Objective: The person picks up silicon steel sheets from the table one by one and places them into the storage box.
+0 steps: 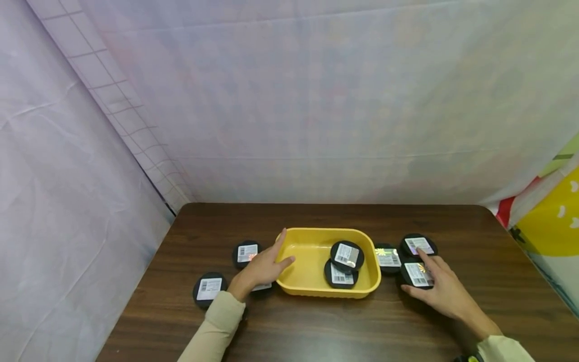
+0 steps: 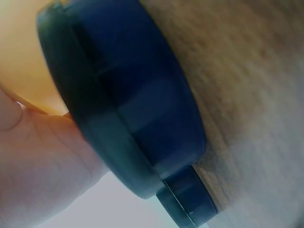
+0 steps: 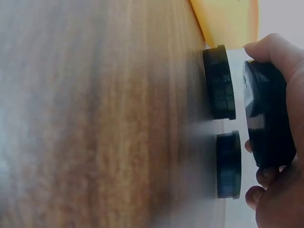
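My right hand (image 1: 445,291) grips a round black container (image 1: 417,275) with a white label on top. In the right wrist view this black container (image 3: 270,116) is raised off the table, thumb and fingers around its sides. Two more black containers, one farther back (image 1: 418,245) and one beside the basket (image 1: 388,258), stand close to it. My left hand (image 1: 264,266) is at the left rim of a yellow basket (image 1: 316,291), index finger and thumb stretched out, holding no container. Two labelled containers lie inside the basket, the upper container (image 1: 347,256) overlapping the lower container (image 1: 339,276).
On the left of the brown wooden table (image 1: 307,327) are several more black containers, including a front-left one (image 1: 210,290) and a rear one (image 1: 247,252). Another container (image 1: 262,288) is partly hidden under my left hand. A pale curtain (image 1: 316,100) hangs behind the table.
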{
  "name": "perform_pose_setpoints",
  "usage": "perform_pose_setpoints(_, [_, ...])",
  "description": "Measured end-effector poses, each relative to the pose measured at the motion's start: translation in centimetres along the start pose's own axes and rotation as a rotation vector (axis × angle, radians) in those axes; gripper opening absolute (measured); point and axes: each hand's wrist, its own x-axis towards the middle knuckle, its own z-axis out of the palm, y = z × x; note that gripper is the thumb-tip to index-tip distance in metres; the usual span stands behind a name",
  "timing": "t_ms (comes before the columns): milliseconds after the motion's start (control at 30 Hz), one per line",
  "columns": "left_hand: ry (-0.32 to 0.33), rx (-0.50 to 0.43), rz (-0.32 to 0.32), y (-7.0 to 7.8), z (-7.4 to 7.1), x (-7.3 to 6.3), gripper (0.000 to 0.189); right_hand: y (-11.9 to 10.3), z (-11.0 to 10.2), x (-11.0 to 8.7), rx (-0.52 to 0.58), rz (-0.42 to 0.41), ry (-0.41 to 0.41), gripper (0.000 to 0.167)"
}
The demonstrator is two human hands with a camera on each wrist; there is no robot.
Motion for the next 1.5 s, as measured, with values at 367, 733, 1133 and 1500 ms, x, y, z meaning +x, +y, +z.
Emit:
perform_pose_setpoints(367, [-0.006,-0.004,0.006,-0.1,0.0,0.1,0.079,-0.4,-0.5,0.5,-0.007,-0.005,0.013,0.102])
perform_pose_setpoints(733, [-0.006,-0.008,0.005,-0.1,0.0,0.1,0.079,-0.7,-0.8,1.4,-0.008,-0.015,0.015,0.103])
perform_pose_setpoints(1133, [-0.008,-0.003,-0.015,0.0,0.1,0.0,0.080,-1.7,-1.0,2.2,0.007,0.002,-0.003,0.102])
perform_pose_setpoints(1500, [-0.004,-0.010,-0.020,0.1,0.1,0.1,0.079,-2.5,-1.0,3.3,0.027,-0.033,-0.002,0.102])
